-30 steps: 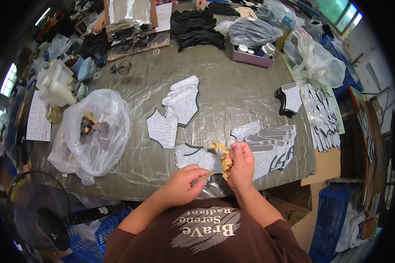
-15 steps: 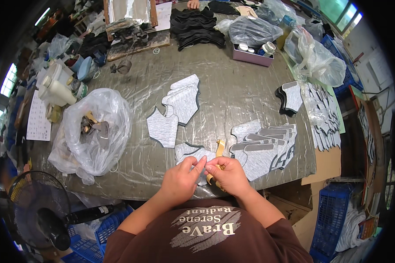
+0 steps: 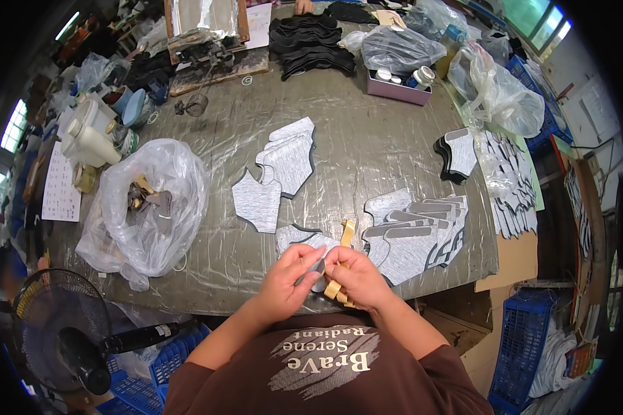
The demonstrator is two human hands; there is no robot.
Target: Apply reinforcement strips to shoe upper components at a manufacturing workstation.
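Observation:
My left hand (image 3: 285, 287) is closed on a small dark grey piece (image 3: 319, 265) with a rounded end, held between thumb and fingers. Against its edge, my right hand (image 3: 358, 278) has thumb and forefinger pinched together; what lies between those tips is hidden. A curled tan strip (image 3: 348, 232) shows above the right hand and again in loops below it. Just beyond my hands lie light grey fabric pieces with dark edges (image 3: 292, 235). To the right is a fanned stack of grey cut pieces with dark grey patches (image 3: 415, 235). More plain grey pieces (image 3: 287, 162) lie farther off.
A clear plastic bag (image 3: 180, 228) with scraps stands at left, near bottles (image 3: 93, 142). Along the back are black stacked pieces (image 3: 308, 45) and a purple box (image 3: 398, 90). A small grey stack (image 3: 460, 153) sits at right. A fan (image 3: 62, 325) is at lower left.
My left hand has turned a little, and the dark grey piece shows more plainly in it. The fingertips have drawn slightly apart, and more tan loops show beneath my right hand.

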